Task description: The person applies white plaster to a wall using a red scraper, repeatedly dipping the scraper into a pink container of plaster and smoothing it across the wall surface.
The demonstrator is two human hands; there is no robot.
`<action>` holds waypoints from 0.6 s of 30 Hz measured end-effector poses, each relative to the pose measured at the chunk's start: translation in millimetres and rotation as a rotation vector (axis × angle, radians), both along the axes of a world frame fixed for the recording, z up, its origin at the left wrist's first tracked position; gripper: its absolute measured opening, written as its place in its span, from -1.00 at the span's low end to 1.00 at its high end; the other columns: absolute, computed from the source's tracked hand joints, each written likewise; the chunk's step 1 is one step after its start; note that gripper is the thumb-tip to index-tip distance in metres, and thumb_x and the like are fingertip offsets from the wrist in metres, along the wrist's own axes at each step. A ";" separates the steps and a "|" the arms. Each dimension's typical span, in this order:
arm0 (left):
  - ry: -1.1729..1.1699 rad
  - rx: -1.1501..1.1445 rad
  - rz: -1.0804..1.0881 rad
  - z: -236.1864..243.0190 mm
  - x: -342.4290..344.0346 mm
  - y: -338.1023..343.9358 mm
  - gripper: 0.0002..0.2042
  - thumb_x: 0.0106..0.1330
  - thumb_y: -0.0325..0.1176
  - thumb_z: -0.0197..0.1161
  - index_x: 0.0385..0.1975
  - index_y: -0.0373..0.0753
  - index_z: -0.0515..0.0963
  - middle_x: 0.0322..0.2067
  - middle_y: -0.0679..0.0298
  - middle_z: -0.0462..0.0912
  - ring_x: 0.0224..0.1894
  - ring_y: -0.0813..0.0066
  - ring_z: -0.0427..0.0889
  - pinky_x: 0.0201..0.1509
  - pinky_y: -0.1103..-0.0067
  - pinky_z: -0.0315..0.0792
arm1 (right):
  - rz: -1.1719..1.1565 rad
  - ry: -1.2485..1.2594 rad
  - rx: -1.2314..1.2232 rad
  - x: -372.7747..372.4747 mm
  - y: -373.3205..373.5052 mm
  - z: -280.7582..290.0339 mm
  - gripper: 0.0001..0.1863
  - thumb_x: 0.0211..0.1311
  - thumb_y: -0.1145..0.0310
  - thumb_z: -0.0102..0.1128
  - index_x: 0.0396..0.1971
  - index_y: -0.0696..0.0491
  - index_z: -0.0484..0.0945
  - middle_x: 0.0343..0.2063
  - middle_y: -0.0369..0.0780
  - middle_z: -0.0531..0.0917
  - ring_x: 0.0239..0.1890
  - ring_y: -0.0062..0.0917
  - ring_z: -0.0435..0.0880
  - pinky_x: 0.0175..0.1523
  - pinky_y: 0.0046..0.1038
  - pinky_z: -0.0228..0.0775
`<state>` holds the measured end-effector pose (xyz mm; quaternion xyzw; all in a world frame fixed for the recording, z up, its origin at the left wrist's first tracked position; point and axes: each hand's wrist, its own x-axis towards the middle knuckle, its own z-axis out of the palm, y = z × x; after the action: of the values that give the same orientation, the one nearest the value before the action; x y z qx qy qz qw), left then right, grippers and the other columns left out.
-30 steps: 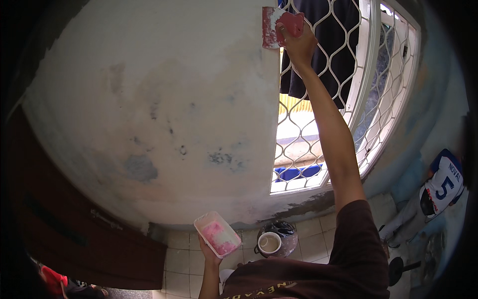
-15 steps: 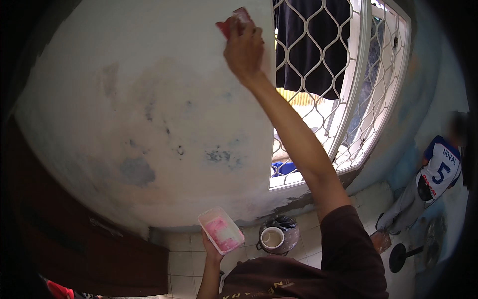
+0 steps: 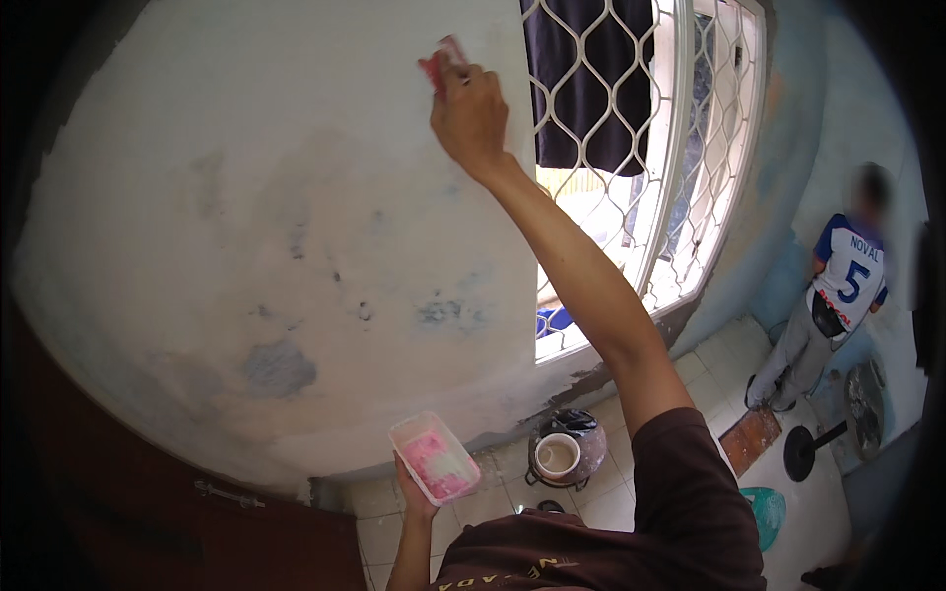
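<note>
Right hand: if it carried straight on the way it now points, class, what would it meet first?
Probably the pale wall: the right hand points up across it with a red scraper leading. From this one view, whether the scraper already touches is unclear.

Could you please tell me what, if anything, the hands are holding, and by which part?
The left hand holds a pale tub by its left side. The right hand holds a red scraper; exactly where is hidden.

it looks like a home: grilled window point(image 3: 673, 138), patchy wall point(image 3: 296, 197), tiled floor point(image 3: 613, 471).
</note>
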<state>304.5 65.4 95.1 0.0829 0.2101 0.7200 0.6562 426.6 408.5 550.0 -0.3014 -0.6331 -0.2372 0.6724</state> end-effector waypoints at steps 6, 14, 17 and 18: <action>0.094 -0.020 0.016 4.0 -9.2 -4.9 -0.33 0.51 0.30 -0.13 0.34 -0.13 0.39 0.20 0.19 0.57 0.22 0.13 0.56 0.33 0.07 0.45 | 0.404 0.058 -0.140 81.3 11.3 0.5 -0.62 0.35 0.19 0.34 0.06 0.08 0.67 -0.21 -0.12 0.80 -0.22 -0.42 0.80 -0.10 -0.42 0.55; 0.042 -0.045 0.122 7.0 17.7 -11.7 -0.39 0.53 0.25 -0.11 0.30 -0.11 0.43 0.12 0.21 0.61 0.14 0.17 0.61 0.24 0.08 0.54 | 0.726 0.316 -0.165 183.1 108.9 66.7 -0.70 0.33 0.35 0.38 -0.05 0.20 0.67 -0.22 -0.19 0.76 -0.21 -0.57 0.68 -0.02 -0.46 0.50; 0.031 -0.018 0.174 -1.4 34.6 -6.6 -0.38 0.53 0.25 -0.11 0.31 -0.11 0.42 0.13 0.20 0.61 0.15 0.16 0.62 0.25 0.07 0.53 | 0.719 0.312 -0.228 180.0 133.0 76.0 -0.66 0.36 0.35 0.38 0.03 0.21 0.63 -0.14 -0.19 0.75 -0.15 -0.61 0.68 0.05 -0.51 0.50; 0.015 -0.004 0.185 -4.2 42.1 -3.5 -0.38 0.53 0.25 -0.11 0.31 -0.11 0.41 0.13 0.20 0.61 0.15 0.15 0.62 0.25 0.06 0.53 | 0.754 0.328 -0.243 182.0 142.2 80.2 -0.66 0.36 0.34 0.39 0.02 0.21 0.63 -0.14 -0.19 0.74 -0.14 -0.62 0.68 0.07 -0.51 0.49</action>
<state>346.6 61.9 90.9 0.0670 0.2233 0.7765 0.5853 608.7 550.7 630.2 -0.1595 -0.6071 0.1523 0.7634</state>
